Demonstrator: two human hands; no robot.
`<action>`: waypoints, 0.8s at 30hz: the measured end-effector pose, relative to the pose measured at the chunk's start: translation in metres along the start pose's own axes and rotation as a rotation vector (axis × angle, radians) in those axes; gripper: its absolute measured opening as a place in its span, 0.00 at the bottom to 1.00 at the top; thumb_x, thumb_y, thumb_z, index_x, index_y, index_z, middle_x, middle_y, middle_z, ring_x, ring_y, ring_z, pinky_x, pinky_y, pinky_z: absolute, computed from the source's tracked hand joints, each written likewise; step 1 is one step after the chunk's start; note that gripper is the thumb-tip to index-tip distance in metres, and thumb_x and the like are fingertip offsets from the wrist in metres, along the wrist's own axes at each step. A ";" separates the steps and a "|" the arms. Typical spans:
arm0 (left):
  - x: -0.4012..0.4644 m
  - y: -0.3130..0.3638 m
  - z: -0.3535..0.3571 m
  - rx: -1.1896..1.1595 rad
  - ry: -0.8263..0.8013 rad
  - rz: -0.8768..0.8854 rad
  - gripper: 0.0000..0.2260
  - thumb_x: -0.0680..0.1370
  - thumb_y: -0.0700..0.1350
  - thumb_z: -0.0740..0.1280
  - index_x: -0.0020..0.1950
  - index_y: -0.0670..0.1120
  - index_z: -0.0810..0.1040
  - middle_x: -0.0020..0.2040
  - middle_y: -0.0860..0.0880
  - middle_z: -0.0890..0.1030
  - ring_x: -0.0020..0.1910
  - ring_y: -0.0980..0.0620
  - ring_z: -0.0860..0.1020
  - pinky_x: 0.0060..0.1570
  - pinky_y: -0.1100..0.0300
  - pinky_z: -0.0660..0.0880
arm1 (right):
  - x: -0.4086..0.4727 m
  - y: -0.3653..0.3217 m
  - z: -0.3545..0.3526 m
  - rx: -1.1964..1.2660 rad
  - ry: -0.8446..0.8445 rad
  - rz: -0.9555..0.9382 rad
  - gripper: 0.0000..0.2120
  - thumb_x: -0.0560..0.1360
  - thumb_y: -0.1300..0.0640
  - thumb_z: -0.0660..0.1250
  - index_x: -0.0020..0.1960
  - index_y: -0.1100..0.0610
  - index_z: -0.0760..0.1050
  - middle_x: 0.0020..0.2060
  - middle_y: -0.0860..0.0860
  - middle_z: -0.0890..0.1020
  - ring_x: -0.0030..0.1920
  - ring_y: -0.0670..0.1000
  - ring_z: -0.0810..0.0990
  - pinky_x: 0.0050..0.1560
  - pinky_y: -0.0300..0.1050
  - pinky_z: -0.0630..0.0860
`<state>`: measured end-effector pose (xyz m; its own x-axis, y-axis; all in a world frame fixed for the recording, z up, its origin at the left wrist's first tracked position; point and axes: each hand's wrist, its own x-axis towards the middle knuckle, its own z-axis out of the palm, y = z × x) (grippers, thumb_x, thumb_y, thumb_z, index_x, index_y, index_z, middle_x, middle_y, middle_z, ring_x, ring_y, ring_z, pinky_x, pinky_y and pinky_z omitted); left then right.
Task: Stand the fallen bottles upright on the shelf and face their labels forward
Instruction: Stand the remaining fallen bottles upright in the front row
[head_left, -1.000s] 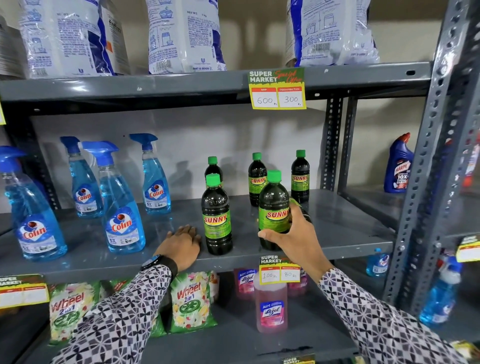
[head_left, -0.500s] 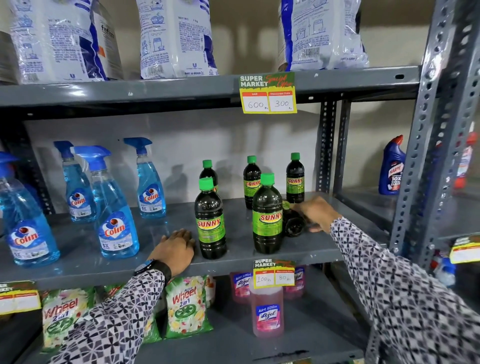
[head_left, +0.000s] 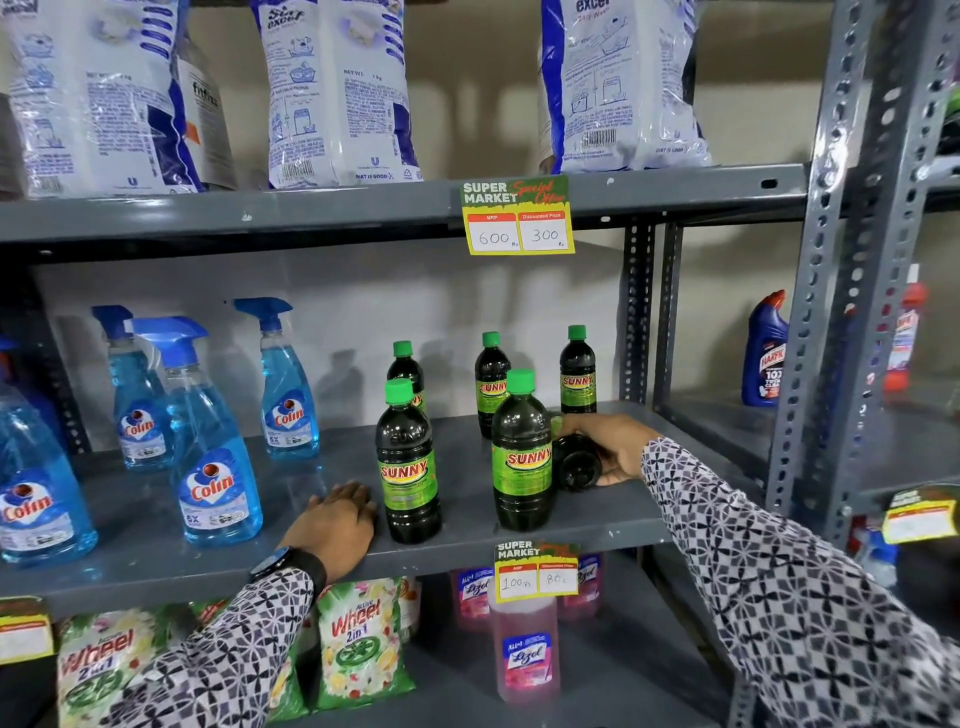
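Right now our right hand (head_left: 605, 449) has its fingers (head_left: 574, 423) wrapped over the fallen bottle (head_left: 575, 462), which lies on its side on the middle shelf (head_left: 156, 556), base toward us, green cap end pointing back toward 12 o'clock. It touches the right flank of the front right Sunny bottle (head_left: 521, 457), which stands upright with its label facing us. Our left hand (head_left: 335, 525) lies palm down on the shelf, fingers flat and slightly apart, gripping nothing, just at 9 o'clock of the front left Sunny bottle (head_left: 408, 467), also upright, label forward. Behind these, three back-row Sunny bottles (head_left: 577, 371) stand upright near the rear wall. Farther out at 9 o'clock, Colin spray bottles (head_left: 215, 467) stand on the same shelf. A price tag (head_left: 535, 571) hangs on the shelf edge at 6 o'clock of the front right bottle, and another price tag (head_left: 518, 217) hangs on the upper shelf at 12 o'clock. Detergent bags (head_left: 337, 93) sit on top, Wheel packs (head_left: 363, 649) below.
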<state>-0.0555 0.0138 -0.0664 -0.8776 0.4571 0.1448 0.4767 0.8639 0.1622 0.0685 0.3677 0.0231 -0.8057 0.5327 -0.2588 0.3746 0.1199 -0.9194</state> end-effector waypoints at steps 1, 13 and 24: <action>0.000 -0.001 0.000 0.000 0.004 0.000 0.23 0.85 0.51 0.49 0.80 0.48 0.61 0.82 0.45 0.61 0.81 0.47 0.59 0.80 0.45 0.54 | 0.003 0.002 -0.004 0.038 0.037 -0.045 0.17 0.74 0.52 0.78 0.55 0.60 0.77 0.40 0.58 0.84 0.35 0.55 0.85 0.26 0.44 0.81; 0.003 -0.010 0.001 0.036 -0.006 -0.010 0.28 0.83 0.54 0.44 0.81 0.47 0.59 0.82 0.45 0.60 0.82 0.46 0.58 0.80 0.44 0.55 | 0.005 0.044 -0.004 -0.065 0.500 -0.569 0.26 0.67 0.52 0.84 0.59 0.54 0.74 0.49 0.49 0.85 0.48 0.49 0.84 0.50 0.47 0.81; 0.002 -0.007 0.001 0.033 0.014 -0.003 0.24 0.85 0.51 0.48 0.81 0.48 0.59 0.82 0.45 0.60 0.81 0.46 0.59 0.80 0.46 0.55 | 0.017 0.060 -0.005 0.079 0.272 -0.603 0.31 0.72 0.58 0.80 0.71 0.53 0.71 0.57 0.46 0.82 0.55 0.42 0.80 0.64 0.46 0.77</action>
<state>-0.0605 0.0089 -0.0679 -0.8780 0.4519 0.1578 0.4721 0.8719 0.1300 0.0800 0.3883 -0.0345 -0.7155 0.5850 0.3818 -0.1486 0.4065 -0.9015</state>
